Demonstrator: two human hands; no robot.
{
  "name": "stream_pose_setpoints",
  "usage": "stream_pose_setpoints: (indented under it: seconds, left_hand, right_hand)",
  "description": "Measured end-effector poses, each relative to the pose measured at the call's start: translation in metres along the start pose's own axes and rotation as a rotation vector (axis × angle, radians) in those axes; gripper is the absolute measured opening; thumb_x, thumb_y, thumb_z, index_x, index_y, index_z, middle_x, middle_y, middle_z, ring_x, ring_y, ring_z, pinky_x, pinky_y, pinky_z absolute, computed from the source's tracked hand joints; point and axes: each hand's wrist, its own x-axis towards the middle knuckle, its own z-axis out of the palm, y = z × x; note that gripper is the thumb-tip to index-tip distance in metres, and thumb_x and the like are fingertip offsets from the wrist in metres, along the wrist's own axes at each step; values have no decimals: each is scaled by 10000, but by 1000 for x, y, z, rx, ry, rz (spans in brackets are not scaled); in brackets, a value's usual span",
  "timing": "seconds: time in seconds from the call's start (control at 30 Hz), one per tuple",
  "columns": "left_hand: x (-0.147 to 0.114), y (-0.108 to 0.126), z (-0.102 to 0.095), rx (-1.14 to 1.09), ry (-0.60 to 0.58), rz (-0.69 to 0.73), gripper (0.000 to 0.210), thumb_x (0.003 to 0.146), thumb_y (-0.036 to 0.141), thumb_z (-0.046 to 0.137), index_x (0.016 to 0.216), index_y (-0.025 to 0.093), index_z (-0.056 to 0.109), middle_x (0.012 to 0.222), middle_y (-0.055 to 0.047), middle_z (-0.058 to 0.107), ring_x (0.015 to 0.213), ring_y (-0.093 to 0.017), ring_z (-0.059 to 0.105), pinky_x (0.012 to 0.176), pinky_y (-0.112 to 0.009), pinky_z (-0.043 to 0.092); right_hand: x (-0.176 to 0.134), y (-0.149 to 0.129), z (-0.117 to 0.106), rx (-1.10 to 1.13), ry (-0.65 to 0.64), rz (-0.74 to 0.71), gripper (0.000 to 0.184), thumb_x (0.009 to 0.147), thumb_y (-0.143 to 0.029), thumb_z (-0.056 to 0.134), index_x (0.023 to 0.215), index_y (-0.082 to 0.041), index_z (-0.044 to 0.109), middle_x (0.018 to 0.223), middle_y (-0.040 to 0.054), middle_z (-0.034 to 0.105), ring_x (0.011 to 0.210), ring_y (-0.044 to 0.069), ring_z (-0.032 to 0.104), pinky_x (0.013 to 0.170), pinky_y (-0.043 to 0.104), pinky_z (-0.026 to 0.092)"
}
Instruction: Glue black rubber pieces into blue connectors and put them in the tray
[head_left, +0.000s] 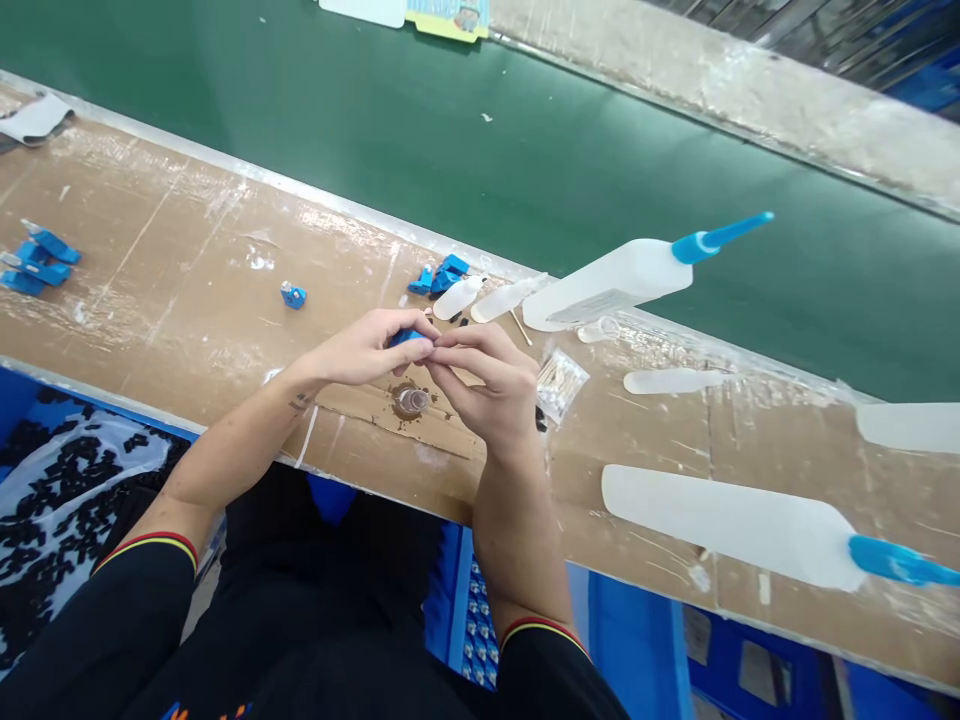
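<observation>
My left hand (379, 345) is closed around a small blue plastic part (406, 337), held over the brown work surface. Thumb and fingers of my right hand (487, 375) are pinched together at the right end of that part, touching the left fingertips. Whatever sits between the right fingertips is hidden. Just below the hands stands a small clear cup (412, 400), with dark wet spots around it. More blue parts (448, 275) lie beyond my hands, and a single blue part (293, 295) is off to the left.
White bottles with blue nozzles, one farther back (615, 285) and one nearer (727, 520), lie to the right. A bag of cotton swabs (561, 385) rests beside my right hand. Behind runs a green belt (337, 120). Black pieces (67, 500) fill a bin at lower left.
</observation>
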Motion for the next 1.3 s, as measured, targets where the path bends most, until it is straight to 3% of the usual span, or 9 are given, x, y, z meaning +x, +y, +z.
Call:
stream_pose_setpoints:
  seconds: [0.13, 0.33, 0.53, 0.67, 0.77, 0.87, 1.03, 1.17, 1.3]
  left_hand:
    - [-6, 7, 6, -31, 4, 116, 330, 958, 434, 587, 1070, 124, 598, 808, -28, 586, 608, -65, 514, 553, -201, 433]
    - [-7, 0, 8, 67, 60, 279, 236, 936, 373, 623, 973, 144, 579, 906, -76, 618, 811, -130, 614, 711, -246, 511]
    - [-7, 5, 21, 154, 31, 362, 214, 862, 315, 717, 972, 159, 621, 851, -54, 653, 673, -106, 617, 597, -209, 497]
    - [-18, 17, 58, 281, -2, 567, 260, 769, 91, 750, 990, 178, 645, 938, -54, 709, 821, -142, 700, 650, -202, 537]
    - [-38, 23, 94, 374, -92, 686, 336, 746, 10, 729, 1021, 182, 642, 986, -52, 721, 798, -132, 705, 634, -193, 542]
    - [-55, 22, 133, 585, -322, 761, 339, 768, 17, 719, 1052, 182, 634, 958, -64, 710, 768, -136, 687, 643, -218, 535]
    - [-67, 5, 195, 825, -683, 826, 107, 928, 118, 538, 975, 183, 608, 820, -51, 648, 643, -129, 580, 609, -271, 466]
    - [-73, -14, 233, 895, -844, 838, 178, 966, 133, 472, 807, 164, 545, 702, -24, 532, 605, -130, 499, 582, -275, 418]
    - [-78, -33, 258, 869, -927, 749, 201, 969, 142, 470, 778, 169, 524, 706, -26, 527, 622, -138, 510, 591, -281, 433]
  right_hand:
    - [-4, -7, -1, 227, 63, 107, 157, 863, -183, 730, 984, -283, 739, 1009, 36, 653, 918, 180, 661, 752, 337, 579]
    - [-11, -19, 7, 530, 155, 447, 268, 829, -347, 790, 1049, -231, 692, 955, 33, 694, 873, 171, 669, 774, 312, 580]
    - [-27, -49, 6, 801, 374, 663, 401, 719, -500, 848, 919, -188, 695, 821, 20, 693, 714, 146, 645, 681, 286, 551]
    - [-63, -77, -28, 957, 428, 647, 423, 635, -453, 912, 870, -163, 714, 807, 16, 694, 728, 132, 630, 702, 268, 534]
    - [-113, -104, -43, 1116, 440, 764, 433, 668, -475, 891, 889, -143, 723, 782, 17, 696, 674, 117, 621, 667, 260, 526]
    - [-170, -129, -45, 1241, 506, 949, 465, 653, -507, 891, 864, -129, 721, 748, 19, 700, 638, 117, 635, 619, 244, 524]
    - [-249, -151, -40, 1411, 697, 1245, 479, 581, -451, 942, 848, -122, 720, 746, 30, 712, 665, 107, 659, 614, 196, 513]
    - [-289, -159, -36, 1481, 844, 1364, 488, 535, -452, 952, 794, -142, 679, 732, 15, 687, 648, 103, 645, 600, 202, 507]
    - [-312, -164, -33, 1354, 897, 1388, 517, 516, -515, 918, 746, -153, 630, 700, 10, 648, 617, 108, 614, 557, 212, 473]
